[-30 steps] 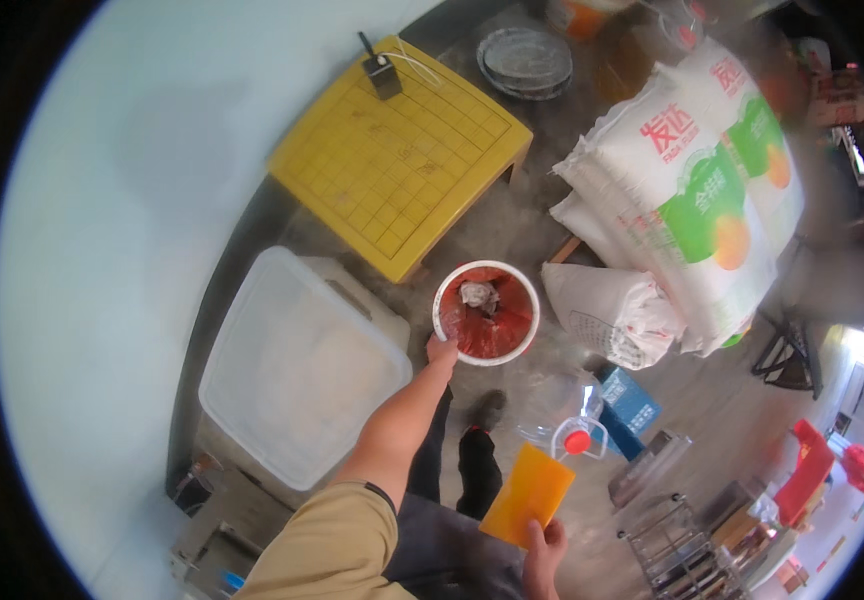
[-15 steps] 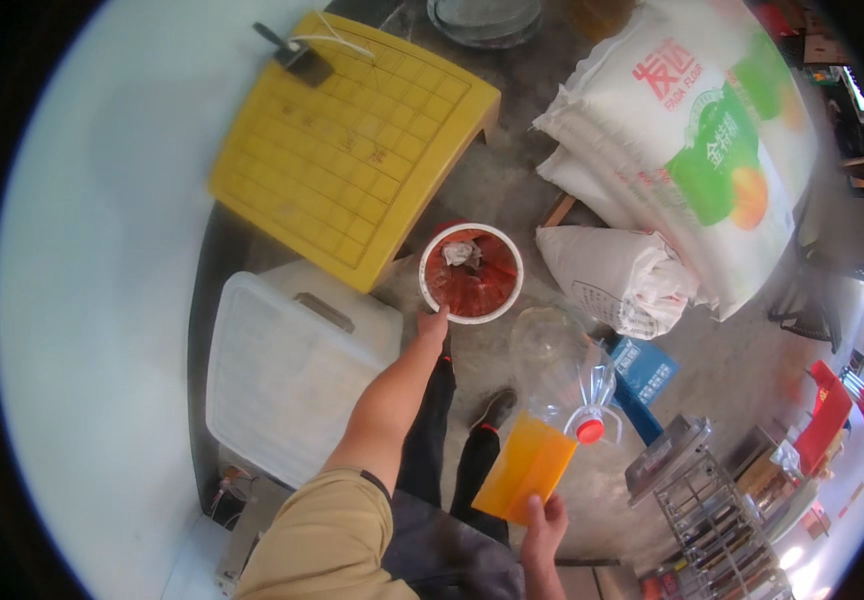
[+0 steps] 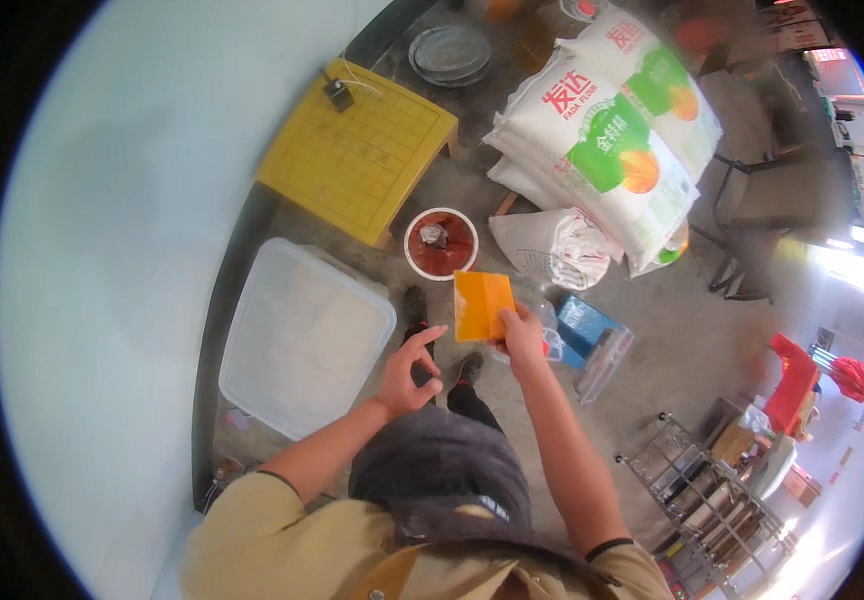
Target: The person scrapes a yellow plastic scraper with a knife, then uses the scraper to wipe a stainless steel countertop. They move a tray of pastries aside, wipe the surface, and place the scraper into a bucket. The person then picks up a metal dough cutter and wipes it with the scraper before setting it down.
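Orange sheet (image 3: 482, 305) forward, right grip (image 3: 523, 336) snug

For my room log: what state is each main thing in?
Left hand: empty
Right hand: gripping
Flat orange piece: held
White-rimmed bin: open, crumpled scrap inside
Translucent box: closed
Large white sacks: stacked
Yellow low table: standing
Small white sack: bunched at one end

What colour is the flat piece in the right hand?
The flat piece is orange, seen best in the head view.
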The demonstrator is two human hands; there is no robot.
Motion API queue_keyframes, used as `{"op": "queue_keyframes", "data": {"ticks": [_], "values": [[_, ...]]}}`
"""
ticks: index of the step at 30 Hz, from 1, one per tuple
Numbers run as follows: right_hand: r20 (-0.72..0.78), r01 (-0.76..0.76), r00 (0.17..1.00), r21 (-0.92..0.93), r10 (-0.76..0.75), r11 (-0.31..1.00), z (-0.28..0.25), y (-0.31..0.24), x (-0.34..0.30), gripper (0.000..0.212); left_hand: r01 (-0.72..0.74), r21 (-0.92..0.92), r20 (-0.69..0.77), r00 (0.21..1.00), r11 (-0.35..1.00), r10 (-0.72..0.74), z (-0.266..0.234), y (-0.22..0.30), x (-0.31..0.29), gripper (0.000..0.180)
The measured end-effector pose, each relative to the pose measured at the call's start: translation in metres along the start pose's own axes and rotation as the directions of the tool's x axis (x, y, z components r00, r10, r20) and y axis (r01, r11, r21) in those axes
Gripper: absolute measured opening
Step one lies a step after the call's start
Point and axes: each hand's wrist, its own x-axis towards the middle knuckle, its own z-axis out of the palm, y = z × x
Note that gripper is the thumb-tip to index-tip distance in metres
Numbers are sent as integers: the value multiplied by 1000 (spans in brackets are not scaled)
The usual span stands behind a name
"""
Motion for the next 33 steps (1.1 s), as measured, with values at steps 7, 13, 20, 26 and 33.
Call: {"op": "queue_keyframes", "data": {"ticks": [7,13,20,26,33], "values": [[74,130,989,-56,-125,990,2,-68,-90,44,-249,62,287,932,967,222,-20,99,13,88],[93,203,975,5,-203,979,-3,-94,-131,42,-282,113,359,906,953,225,-42,130,26,92],[66,225,971,72,-230,972,3,-93,-152,40,-387,79,371,867,919,333,-51,141,30,89],[150,261,949,113,-276,959,5,-96,-170,47,-442,49,330,853,895,404,-54,114,30,83],[164,302,934,118,-319,946,11,-106,-206,46,-499,-25,159,854,866,496,-49,98,34,74]]}}
